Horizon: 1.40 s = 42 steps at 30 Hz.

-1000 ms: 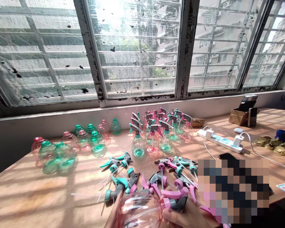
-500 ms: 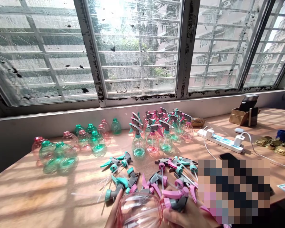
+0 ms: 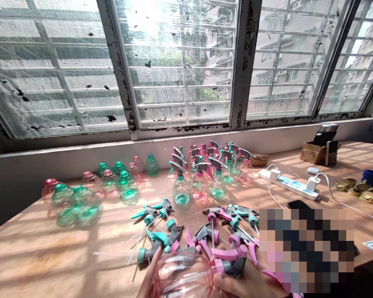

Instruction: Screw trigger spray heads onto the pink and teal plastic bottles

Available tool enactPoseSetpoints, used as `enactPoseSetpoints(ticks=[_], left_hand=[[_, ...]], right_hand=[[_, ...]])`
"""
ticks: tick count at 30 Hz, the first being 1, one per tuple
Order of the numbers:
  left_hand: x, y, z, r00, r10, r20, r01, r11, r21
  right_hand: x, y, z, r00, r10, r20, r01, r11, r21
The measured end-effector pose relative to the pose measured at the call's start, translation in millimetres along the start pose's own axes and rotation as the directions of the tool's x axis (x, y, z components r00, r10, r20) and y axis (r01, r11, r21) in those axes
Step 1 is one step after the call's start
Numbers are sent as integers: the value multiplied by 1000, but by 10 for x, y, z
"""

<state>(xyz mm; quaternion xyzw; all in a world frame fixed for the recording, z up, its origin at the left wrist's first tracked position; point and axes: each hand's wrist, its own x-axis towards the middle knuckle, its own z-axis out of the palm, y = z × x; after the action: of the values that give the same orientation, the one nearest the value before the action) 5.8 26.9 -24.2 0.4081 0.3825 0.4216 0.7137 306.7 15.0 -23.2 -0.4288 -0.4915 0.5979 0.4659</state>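
Note:
A clear pink spray bottle point(image 3: 183, 275) lies on its side at the bottom of the view, its neck toward the right. Around its base end curls my left hand point(image 3: 151, 275), partly cut off by the frame. My right hand point(image 3: 236, 283) grips the pink collar of the trigger spray head point(image 3: 228, 263) at the bottle's neck. The head's straw shows inside the bottle. Just beyond my hands lie loose spray heads, teal-and-grey ones point(image 3: 170, 231) on the left and pink-and-grey ones point(image 3: 207, 234) on the right.
Open-necked green bottles point(image 3: 127, 186) and pink bottles point(image 3: 109, 182) stand at the left. Several bottles with spray heads point(image 3: 199, 184) stand by the window wall. On the right are a white power strip point(image 3: 287, 184), cables, a cardboard box point(image 3: 313, 153) and gold-coloured metal parts point(image 3: 357, 191). A blurred patch hides some table.
Both hands keep their hold on the pink bottle and its spray head. The bottle has rolled very slightly; the other things stay in place.

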Motion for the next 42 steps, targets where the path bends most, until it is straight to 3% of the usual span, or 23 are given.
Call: enactPoseSetpoints(ticks=[2, 5, 8, 11, 18, 23, 27, 35, 39, 42], left_hand=[[30, -7, 8, 1000, 8, -23, -8, 1000, -7], [161, 41, 132, 991, -124, -47, 121, 991, -58], [286, 86, 245, 979, -201, 24, 203, 977, -68], [310, 40, 205, 986, -159, 53, 162, 986, -40], [125, -259, -113, 996, 8, -89, -13, 998, -55], [247, -116, 73, 991, -126, -42, 125, 991, -40], [345, -32, 189, 993, -110, 48, 110, 994, 4], [74, -17, 83, 998, -5, -59, 5, 1000, -7], [122, 133, 228, 988, -109, -113, 106, 994, -38], [235, 160, 282, 982, -172, -73, 168, 985, -46]], right_hand=[[5, -5, -5, 1000, -11, 7, 11, 1000, -13], [13, -19, -7, 999, -23, 31, 24, 1000, -11], [20, -33, -1, 999, -10, 45, 11, 1000, -23], [16, -37, 10, 999, 11, 33, -9, 999, -46], [-37, -28, 34, 998, 46, -33, -45, 999, 25], [-29, -7, 33, 998, 44, -36, -43, 998, 48], [-17, -7, 24, 999, 25, -23, -24, 998, 59], [-22, -15, -14, 999, 32, -6, -32, 999, -27], [-8, -14, -11, 999, 37, 15, -36, 999, -14], [6, -13, -13, 999, 7, 41, -6, 1000, -28]])
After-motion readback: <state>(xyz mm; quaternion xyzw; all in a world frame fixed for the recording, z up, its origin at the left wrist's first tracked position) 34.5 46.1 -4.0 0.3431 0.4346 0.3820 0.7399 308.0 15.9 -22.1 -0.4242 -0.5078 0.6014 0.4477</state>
